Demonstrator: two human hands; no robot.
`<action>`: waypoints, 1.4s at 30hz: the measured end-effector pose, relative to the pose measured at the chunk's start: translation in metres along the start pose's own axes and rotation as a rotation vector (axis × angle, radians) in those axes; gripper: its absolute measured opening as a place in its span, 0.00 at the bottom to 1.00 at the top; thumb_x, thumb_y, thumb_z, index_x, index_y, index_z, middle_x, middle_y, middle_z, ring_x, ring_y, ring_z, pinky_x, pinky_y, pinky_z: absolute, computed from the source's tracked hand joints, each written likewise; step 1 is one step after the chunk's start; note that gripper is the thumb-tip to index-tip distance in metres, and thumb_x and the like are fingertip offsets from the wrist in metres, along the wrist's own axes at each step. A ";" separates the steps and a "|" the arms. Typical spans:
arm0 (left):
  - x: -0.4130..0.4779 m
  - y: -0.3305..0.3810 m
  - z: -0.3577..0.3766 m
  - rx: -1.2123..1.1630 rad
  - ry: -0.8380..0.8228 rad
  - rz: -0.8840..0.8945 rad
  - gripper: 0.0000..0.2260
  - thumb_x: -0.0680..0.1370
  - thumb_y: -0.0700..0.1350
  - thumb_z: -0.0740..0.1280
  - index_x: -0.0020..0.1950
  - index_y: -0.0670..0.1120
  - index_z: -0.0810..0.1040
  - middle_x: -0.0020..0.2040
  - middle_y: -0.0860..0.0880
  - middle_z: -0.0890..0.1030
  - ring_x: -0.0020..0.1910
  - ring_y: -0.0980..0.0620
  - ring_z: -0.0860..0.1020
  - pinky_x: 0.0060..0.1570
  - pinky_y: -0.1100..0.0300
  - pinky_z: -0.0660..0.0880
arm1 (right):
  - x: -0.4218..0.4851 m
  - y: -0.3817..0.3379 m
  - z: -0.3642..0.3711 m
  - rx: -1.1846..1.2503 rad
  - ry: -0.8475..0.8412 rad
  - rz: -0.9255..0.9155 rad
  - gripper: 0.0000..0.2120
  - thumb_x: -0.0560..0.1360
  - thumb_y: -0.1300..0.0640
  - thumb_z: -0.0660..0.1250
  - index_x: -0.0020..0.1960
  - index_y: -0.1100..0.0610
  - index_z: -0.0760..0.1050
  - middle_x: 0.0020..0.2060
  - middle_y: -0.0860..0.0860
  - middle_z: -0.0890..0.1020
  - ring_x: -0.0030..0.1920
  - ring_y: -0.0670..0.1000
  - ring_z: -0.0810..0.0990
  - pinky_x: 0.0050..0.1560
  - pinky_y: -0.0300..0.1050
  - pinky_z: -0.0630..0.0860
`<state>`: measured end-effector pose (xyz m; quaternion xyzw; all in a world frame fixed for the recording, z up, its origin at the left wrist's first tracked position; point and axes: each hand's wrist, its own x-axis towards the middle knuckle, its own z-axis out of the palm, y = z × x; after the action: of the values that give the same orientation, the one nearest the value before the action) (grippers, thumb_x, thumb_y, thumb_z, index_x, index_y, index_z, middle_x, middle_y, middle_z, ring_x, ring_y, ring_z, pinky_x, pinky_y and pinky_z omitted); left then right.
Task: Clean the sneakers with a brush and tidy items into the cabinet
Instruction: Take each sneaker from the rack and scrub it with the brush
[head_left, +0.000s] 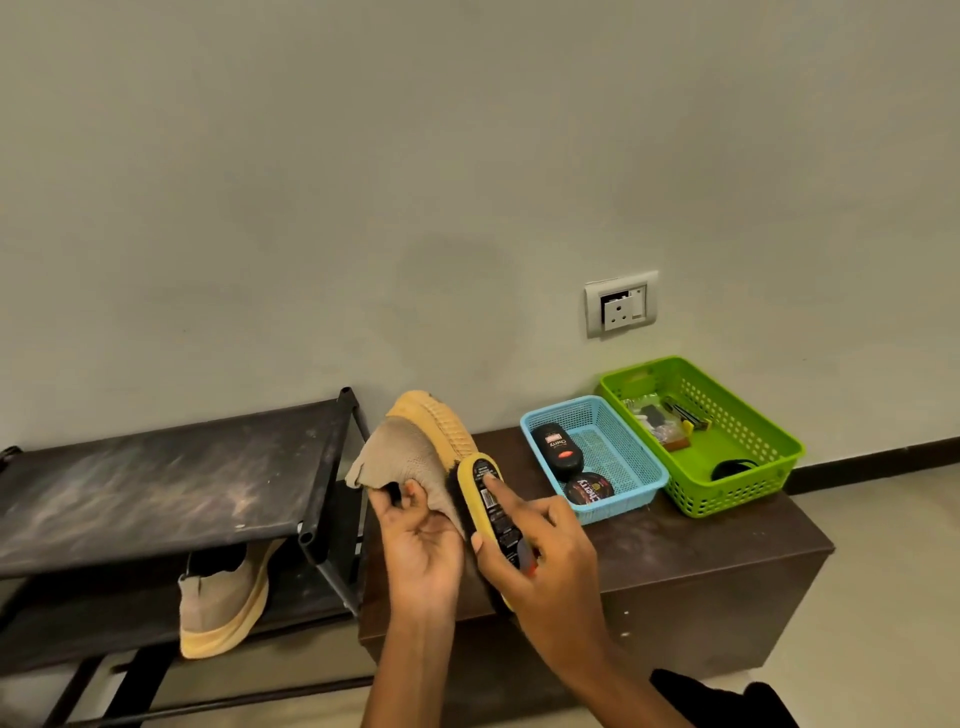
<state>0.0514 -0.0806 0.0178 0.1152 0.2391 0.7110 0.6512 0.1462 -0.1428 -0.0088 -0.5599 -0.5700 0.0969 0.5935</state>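
Head | left hand (415, 543) grips knit tan sneaker (415, 447) | right hand (545, 566) clasps oval yellow-backed bristle brush (489, 501)

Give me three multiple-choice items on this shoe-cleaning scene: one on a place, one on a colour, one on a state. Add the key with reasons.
1. The second sneaker sits: A) on the black rack, under its top shelf; B) in a drawer; C) on a chair.
2. The basket holding the polish bottle and tin is: A) green; B) blue; C) red.
3. The right hand: A) hangs empty; B) grips the brush; C) holds a cloth.

Key: 1 A, it leans on the shelf below the rack's top; 2 B, both containers lie inside blue mesh walls; 3 B, its thumb and fingers wrap the brush, which lies against the held sneaker in the left hand.
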 end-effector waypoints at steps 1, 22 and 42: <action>0.002 0.001 0.000 -0.023 0.026 0.015 0.23 0.78 0.28 0.51 0.62 0.52 0.71 0.45 0.51 0.78 0.39 0.60 0.81 0.37 0.63 0.81 | -0.002 0.000 0.003 0.009 0.008 0.016 0.24 0.70 0.46 0.68 0.65 0.45 0.72 0.40 0.45 0.71 0.40 0.40 0.73 0.41 0.24 0.69; 0.008 0.018 -0.066 0.755 0.290 0.051 0.15 0.77 0.40 0.67 0.62 0.44 0.70 0.49 0.47 0.79 0.47 0.50 0.78 0.48 0.53 0.77 | -0.032 0.035 0.047 0.112 -0.172 0.272 0.20 0.75 0.51 0.67 0.65 0.45 0.69 0.52 0.50 0.76 0.48 0.39 0.74 0.43 0.26 0.71; -0.011 0.028 -0.068 1.656 0.104 0.271 0.40 0.69 0.33 0.74 0.76 0.45 0.58 0.38 0.49 0.79 0.38 0.55 0.79 0.36 0.68 0.69 | -0.033 0.044 0.047 0.091 -0.165 0.228 0.21 0.75 0.50 0.67 0.68 0.49 0.70 0.53 0.52 0.77 0.49 0.40 0.75 0.43 0.23 0.70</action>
<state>-0.0037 -0.1053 -0.0249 0.5507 0.6974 0.3822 0.2536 0.1215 -0.1262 -0.0745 -0.5835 -0.5446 0.2349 0.5547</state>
